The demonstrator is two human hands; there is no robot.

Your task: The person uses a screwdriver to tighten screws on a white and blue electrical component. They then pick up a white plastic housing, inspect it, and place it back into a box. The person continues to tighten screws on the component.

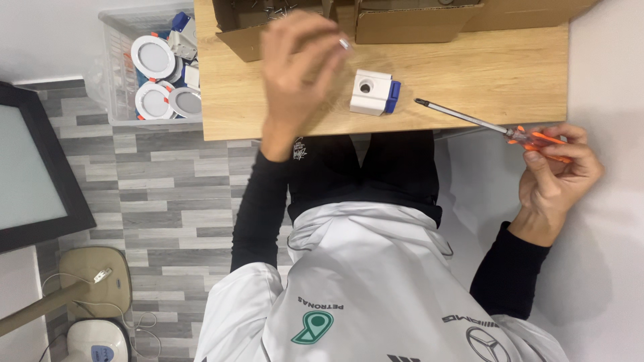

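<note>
- Above the light wooden desk (469, 74), my left hand (295, 67) is raised. Its fingertips are pinched narrow around a small silver metal piece (344, 44). The piece is blurred, so I cannot tell whether it is a screw.
- Off the right edge of the desk, over a pale surface, my right hand (557, 174) is closed around the orange transparent handle of a long-shafted screwdriver (483, 123). The thumb and fingers are wrapped on the grip.
- The screwdriver's thin metal shaft slants up and to the left. Its dark tip is over the desk's near edge, close to the box but not touching it.
- On the desk between my hands lies a small white plastic box with a round hole on top and a blue part on its right side (371, 92). It sits just right of my left wrist, and neither hand touches it.
- At the far edge of the desk stand open brown cardboard boxes (402, 23). One on the left has small metal parts inside.
- To the left of the desk, on the grey plank-patterned floor (174, 194), is a clear plastic bin (117, 67). It holds round white recessed lamps (153, 57) and some white-and-blue boxes.
- At the far left leans a black-framed frosted panel (27, 167).
- My black sleeves and white jacket (362, 281) fill the lower part of the view.
</note>
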